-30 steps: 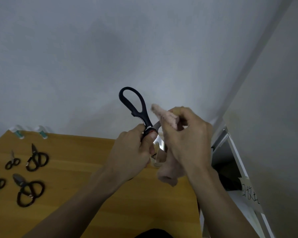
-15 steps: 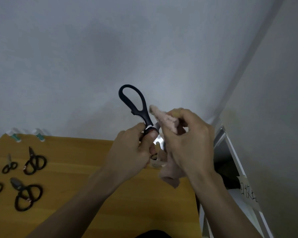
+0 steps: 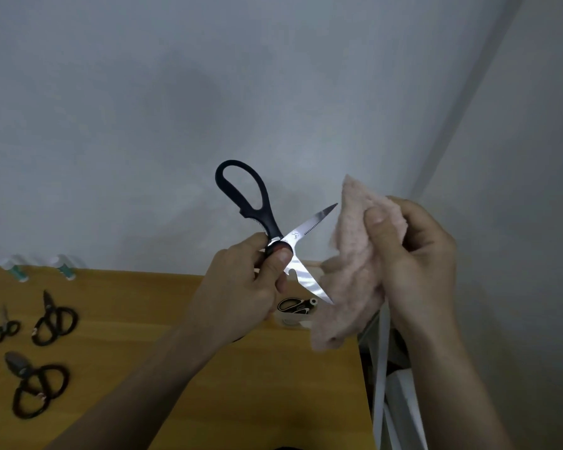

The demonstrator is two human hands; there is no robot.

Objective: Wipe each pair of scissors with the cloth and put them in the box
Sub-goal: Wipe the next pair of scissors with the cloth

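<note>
My left hand (image 3: 241, 287) grips the open scissors (image 3: 275, 237), right hand (image 3: 413, 254) clutching the cloth (image 3: 351, 271); bare blade tips could nick fingers.

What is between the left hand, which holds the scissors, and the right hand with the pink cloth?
In the head view, the open steel blades of the scissors spread from the left hand toward the pink cloth gripped by the right hand; the lower tip reaches the cloth.
</note>
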